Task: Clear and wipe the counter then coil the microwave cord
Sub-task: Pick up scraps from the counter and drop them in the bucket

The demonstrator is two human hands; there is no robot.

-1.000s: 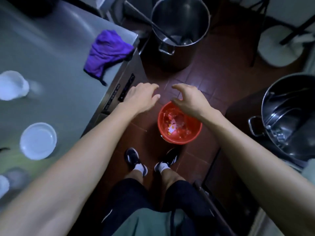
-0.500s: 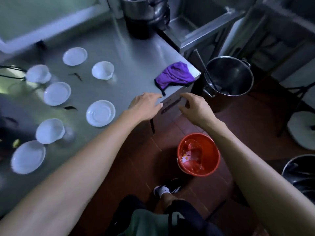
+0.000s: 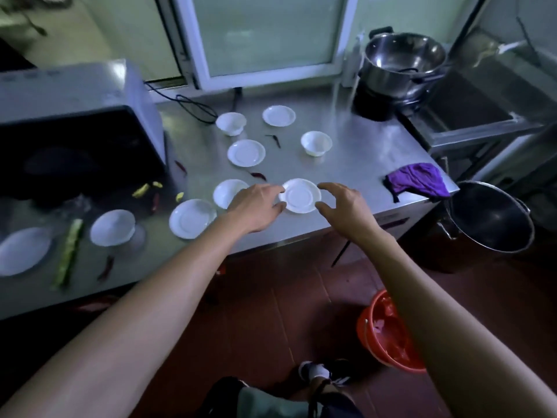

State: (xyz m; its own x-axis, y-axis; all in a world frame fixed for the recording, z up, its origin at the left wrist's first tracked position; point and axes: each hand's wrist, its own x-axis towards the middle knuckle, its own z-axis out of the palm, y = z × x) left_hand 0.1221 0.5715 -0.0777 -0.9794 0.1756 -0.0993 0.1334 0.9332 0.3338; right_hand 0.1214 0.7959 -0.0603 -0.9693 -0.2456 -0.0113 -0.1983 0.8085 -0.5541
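Observation:
Several white saucers and small bowls lie scattered on the steel counter (image 3: 355, 164). My left hand (image 3: 256, 206) and my right hand (image 3: 343, 203) hover on either side of one white saucer (image 3: 300, 195) near the front edge, fingers spread, neither gripping it. A purple cloth (image 3: 417, 182) lies at the counter's right corner. The microwave (image 3: 75, 128) stands at the left, its black cord (image 3: 187, 105) trailing behind it along the wall. Dried red chillies (image 3: 259, 175) and green vegetable scraps (image 3: 67, 254) litter the surface.
A red bucket (image 3: 388, 333) with scraps stands on the tiled floor by my right leg. A large steel pot (image 3: 491, 218) sits on the floor right of the counter. Another pot (image 3: 404, 61) rests on a burner at the back right, next to a sink (image 3: 476, 107).
My view swung up from the red bucket to the counter. Both hands moved from above the bucket to either side of a white saucer.

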